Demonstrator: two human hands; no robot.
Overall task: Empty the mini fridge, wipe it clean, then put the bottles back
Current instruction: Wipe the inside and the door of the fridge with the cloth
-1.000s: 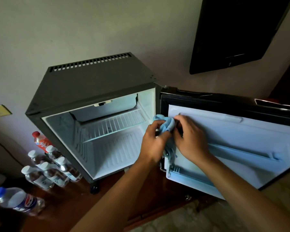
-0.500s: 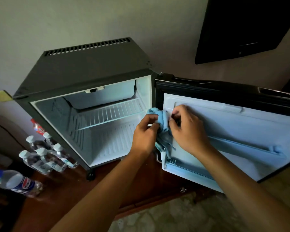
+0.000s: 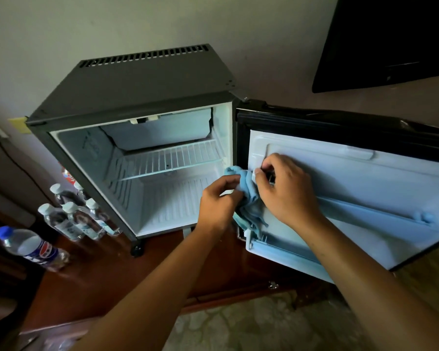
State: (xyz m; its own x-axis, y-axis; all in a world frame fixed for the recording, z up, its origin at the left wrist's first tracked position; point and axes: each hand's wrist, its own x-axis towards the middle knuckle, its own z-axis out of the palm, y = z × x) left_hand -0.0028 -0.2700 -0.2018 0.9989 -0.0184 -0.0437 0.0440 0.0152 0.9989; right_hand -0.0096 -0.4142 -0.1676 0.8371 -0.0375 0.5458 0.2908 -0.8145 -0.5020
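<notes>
— What stands at the far left?

— The bottles, grouped on the desk just left of the mini fridge, with a larger blue-capped bottle lying nearer. They seem parked there so the cabinet stays bare for wiping and they are close for putting back.

— And inside the fridge?

— Nothing but the wire shelf and white walls, so the emptying looks done.

— The hands?

— They meet at the hinge edge of the open door. The left hand has its fingers curled round a bunch of the blue cloth, probably gathering the slack. The right hand pinches the cloth's upper part against the door liner's left edge, its fingers bent; it likely presses there to work the seam beside the gasket.

— So, which step?

— Wiping, I judge; the door rail farther right may come next.
</notes>
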